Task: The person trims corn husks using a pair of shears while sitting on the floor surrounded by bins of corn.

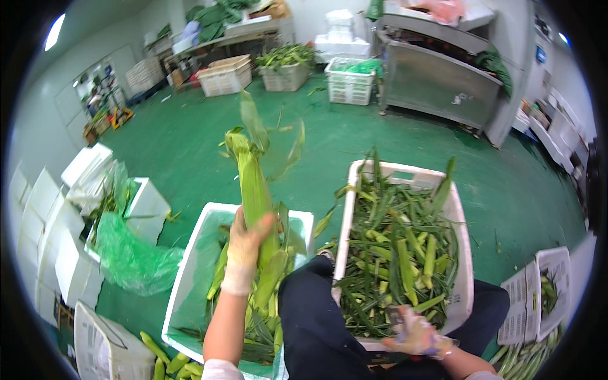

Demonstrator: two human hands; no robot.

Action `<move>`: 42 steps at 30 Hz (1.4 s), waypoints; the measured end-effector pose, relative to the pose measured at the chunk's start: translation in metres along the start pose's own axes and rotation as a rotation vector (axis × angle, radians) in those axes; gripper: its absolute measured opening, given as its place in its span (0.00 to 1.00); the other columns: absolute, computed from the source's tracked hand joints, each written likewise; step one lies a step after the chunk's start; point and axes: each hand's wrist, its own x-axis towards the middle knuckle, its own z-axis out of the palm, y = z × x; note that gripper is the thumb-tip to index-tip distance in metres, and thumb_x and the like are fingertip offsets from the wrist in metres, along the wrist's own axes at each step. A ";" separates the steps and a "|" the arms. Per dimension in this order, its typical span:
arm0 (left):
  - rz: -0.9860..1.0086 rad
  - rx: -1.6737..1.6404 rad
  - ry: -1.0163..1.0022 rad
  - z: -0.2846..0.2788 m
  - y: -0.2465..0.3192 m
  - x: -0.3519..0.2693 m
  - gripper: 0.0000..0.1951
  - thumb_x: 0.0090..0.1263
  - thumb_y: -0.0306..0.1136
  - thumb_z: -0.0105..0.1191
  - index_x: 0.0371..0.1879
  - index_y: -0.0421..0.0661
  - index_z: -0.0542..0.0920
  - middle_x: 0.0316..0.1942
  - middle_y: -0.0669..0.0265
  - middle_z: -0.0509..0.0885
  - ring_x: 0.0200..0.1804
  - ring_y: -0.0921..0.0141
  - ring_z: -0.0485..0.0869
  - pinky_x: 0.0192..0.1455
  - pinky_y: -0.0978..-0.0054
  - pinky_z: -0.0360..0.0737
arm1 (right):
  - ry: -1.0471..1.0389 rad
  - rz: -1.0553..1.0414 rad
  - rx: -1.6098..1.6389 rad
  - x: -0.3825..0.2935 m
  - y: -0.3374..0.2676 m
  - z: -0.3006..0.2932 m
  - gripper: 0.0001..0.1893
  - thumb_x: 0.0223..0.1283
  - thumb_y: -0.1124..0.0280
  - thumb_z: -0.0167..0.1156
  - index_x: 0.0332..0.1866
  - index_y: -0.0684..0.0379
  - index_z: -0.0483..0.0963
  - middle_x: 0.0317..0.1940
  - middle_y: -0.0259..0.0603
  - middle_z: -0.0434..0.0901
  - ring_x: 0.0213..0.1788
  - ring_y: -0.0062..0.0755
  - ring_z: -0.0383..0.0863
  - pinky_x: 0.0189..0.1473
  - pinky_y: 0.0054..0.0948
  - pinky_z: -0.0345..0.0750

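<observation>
My left hand (pixel 249 240), in a pale glove, grips an ear of corn in its green husk (pixel 254 183), held upright above a white foam box (pixel 190 280). Loose husk leaves hang around the ear. The box has a green plastic liner and more green ears or husks inside. My right hand (pixel 411 335), in a stained glove, is at the near edge of a white plastic crate (pixel 464 266) full of husk trimmings and leaves (pixel 399 237). A blurred tool, its kind unclear, seems to be in that hand.
Foam boxes (pixel 147 213) with green plastic film (pixel 133 259) stand at the left. Unhusked corn (pixel 178 363) lies at lower left beside a crate (pixel 92 342). Another crate (pixel 522 304) stands at the right. Further back are a steel bin (pixel 437 80) and filled crates (pixel 285 76).
</observation>
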 end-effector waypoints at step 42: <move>-0.053 0.951 -0.349 0.175 -0.043 -0.069 0.39 0.47 0.39 0.69 0.60 0.41 0.67 0.48 0.48 0.82 0.50 0.53 0.82 0.54 0.63 0.78 | 0.083 0.150 1.362 0.004 0.083 0.032 0.18 0.57 0.62 0.68 0.41 0.62 0.69 0.28 0.37 0.71 0.29 0.27 0.77 0.33 0.30 0.81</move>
